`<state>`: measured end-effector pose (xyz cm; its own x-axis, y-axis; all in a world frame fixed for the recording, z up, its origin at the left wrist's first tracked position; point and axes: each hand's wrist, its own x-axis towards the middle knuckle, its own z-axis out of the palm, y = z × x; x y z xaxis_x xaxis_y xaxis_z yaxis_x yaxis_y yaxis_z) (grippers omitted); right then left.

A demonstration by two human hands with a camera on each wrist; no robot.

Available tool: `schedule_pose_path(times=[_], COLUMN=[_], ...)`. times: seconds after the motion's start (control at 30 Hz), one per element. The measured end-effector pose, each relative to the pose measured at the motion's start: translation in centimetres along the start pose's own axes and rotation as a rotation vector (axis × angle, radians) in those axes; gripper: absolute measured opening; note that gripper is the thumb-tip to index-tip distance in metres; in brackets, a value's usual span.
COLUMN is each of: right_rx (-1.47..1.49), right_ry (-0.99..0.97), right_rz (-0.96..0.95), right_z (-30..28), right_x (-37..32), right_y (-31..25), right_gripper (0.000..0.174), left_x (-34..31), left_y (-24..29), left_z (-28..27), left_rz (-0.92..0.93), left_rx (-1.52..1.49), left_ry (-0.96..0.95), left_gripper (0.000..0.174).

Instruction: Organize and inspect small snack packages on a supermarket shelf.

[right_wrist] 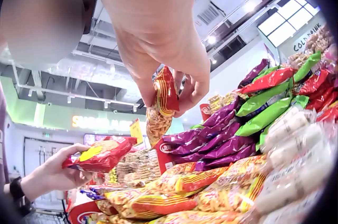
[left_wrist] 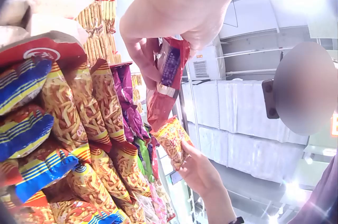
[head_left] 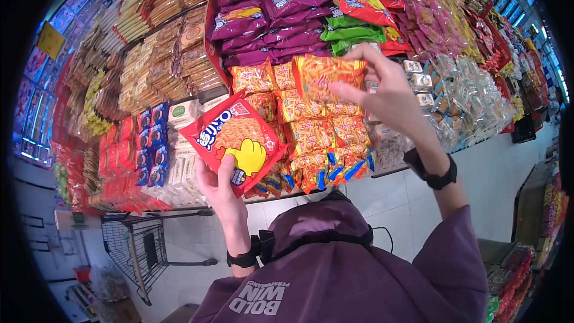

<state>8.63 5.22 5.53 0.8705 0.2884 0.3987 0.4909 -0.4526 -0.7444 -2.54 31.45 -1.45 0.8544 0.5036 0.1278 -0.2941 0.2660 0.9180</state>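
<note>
My left hand (head_left: 218, 185) grips a red snack bag (head_left: 233, 137) with a yellow cartoon chick on its front, thumb over the printed face. Over the display, my right hand (head_left: 388, 93) pinches a smaller orange snack bag (head_left: 326, 81) at its right edge. That bag shows its noodle-like pieces and striped red-and-yellow ends in the right wrist view, where the right hand (right_wrist: 169, 87) holds it from above. Beneath both hands lie stacked orange snack bags (head_left: 308, 137) of the same look. The left wrist view shows the red bag (left_wrist: 168, 76) edge-on under the left hand.
Purple bags (head_left: 293, 24) and green bags (head_left: 353, 30) are piled behind the orange ones. Blue and red packets (head_left: 152, 143) stand left, clear-wrapped snacks (head_left: 442, 96) right. A shopping cart (head_left: 137, 251) is on the floor at lower left.
</note>
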Motion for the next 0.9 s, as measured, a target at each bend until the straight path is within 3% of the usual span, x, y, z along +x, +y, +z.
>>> schedule_pose_path(times=[0.1,0.2,0.3,0.4,0.5,0.63,0.73,0.83,0.9], right_rx=[0.054,-0.228,-0.172,-0.268,-0.151,-0.42,-0.634,-0.651,-0.594], right_ry=[-0.012,-0.085,-0.242,-0.266,-0.351,-0.347,-0.124,-0.164,-0.247], right_rz=[0.021,0.047,0.089,0.064,0.172,0.0,-0.336,-0.494,-0.49], right_z=[-0.6,0.0,1.8,4.0,4.9,5.0,5.3,5.0,5.6], right_x=[2.8,5.3,6.8,8.0,8.8,8.9,8.6,8.2,7.5], right_y=[1.7,2.7,3.9,5.6,6.4,6.5,7.6,5.9,5.8], right_gripper=[0.044,0.049,0.041,0.054,0.053,0.043,0.039,0.041,0.043], left_x=[0.0,-0.3,-0.5,-0.7,-0.9,-1.1,-1.1,-0.9,-0.8], left_y=[-0.3,-0.2,0.1,0.1,0.1,0.5,0.4,0.1,0.1], left_z=[-0.5,-0.6,-0.4,-0.5,-1.0,-0.7,-1.1,-1.2,-1.0], left_rz=[0.017,0.023,0.011,0.02,0.027,0.007,0.002,0.014,0.016], left_rx=[0.031,0.024,-0.02,-0.025,0.012,-0.018,-0.006,0.007,0.01], left_ry=[0.021,0.019,0.033,0.043,0.033,0.075,0.057,0.049,0.038], left_gripper=[0.032,0.032,0.033,0.033,0.033,0.031,0.032,0.034,0.034])
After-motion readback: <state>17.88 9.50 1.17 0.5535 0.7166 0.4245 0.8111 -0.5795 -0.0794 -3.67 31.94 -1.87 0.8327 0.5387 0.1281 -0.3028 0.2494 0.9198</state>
